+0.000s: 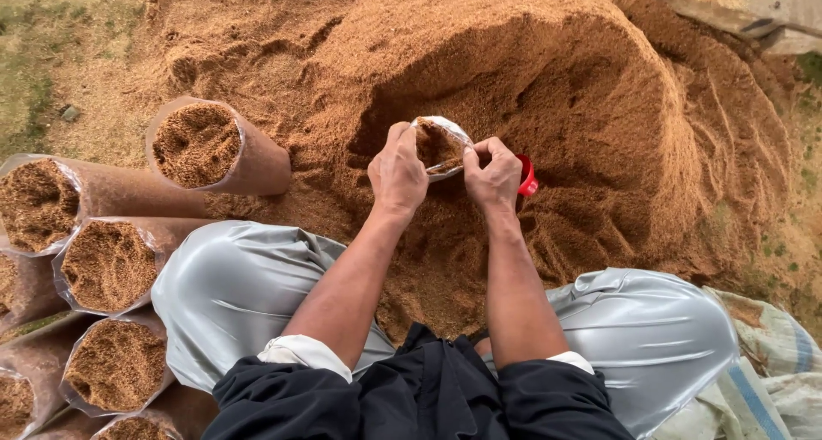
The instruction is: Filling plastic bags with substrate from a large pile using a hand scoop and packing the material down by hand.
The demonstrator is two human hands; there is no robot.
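My left hand (397, 173) and my right hand (494, 177) both grip the rim of a small clear plastic bag (440, 145), holding its mouth apart. Brown sawdust partly fills the bag. A red plastic piece (527, 176) sticks out at the outer side of my right hand, mostly hidden by it. The hands hover over a scooped hollow in a large sawdust pile (548, 89). My knees in shiny grey trousers (231, 286) frame the arms on both sides.
Several filled sawdust bags lie on their sides at the left, open mouths facing me, the nearest to the pile being one cylinder (210, 147). A woven sack (762, 371) lies at the lower right. Grass and bare soil (43, 55) border the pile at upper left.
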